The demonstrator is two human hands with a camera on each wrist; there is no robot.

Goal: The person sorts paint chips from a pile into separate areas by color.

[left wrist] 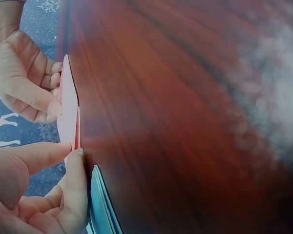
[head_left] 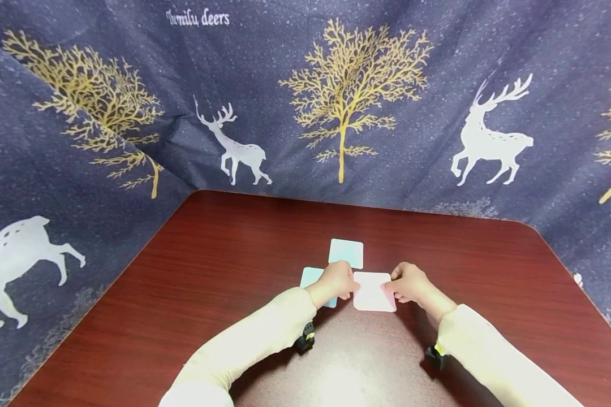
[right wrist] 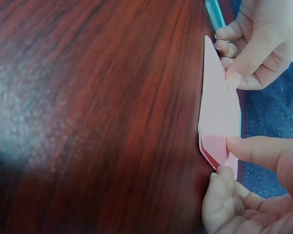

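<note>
Between the two hands lies a thin pink square card (head_left: 373, 294) with rounded corners, low at the table surface. My left hand (head_left: 336, 280) pinches its left edge between thumb and forefinger; in the left wrist view a red layer shows at the pinched edge of the pink card (left wrist: 67, 105). On the opposite side, my right hand (head_left: 411, 284) pinches the right edge, and the right wrist view shows the pink card (right wrist: 215, 107) with a darker fold or layer near that thumb. A light blue square card (head_left: 310, 275) lies partly hidden beneath the left hand.
Another pale blue square card (head_left: 346, 252) sits just beyond the left hand. The dark red wooden table (head_left: 224, 243) extends around them, with glare at its near side. A dark blue cloth (head_left: 285, 141) printed with deer and trees hangs behind the table.
</note>
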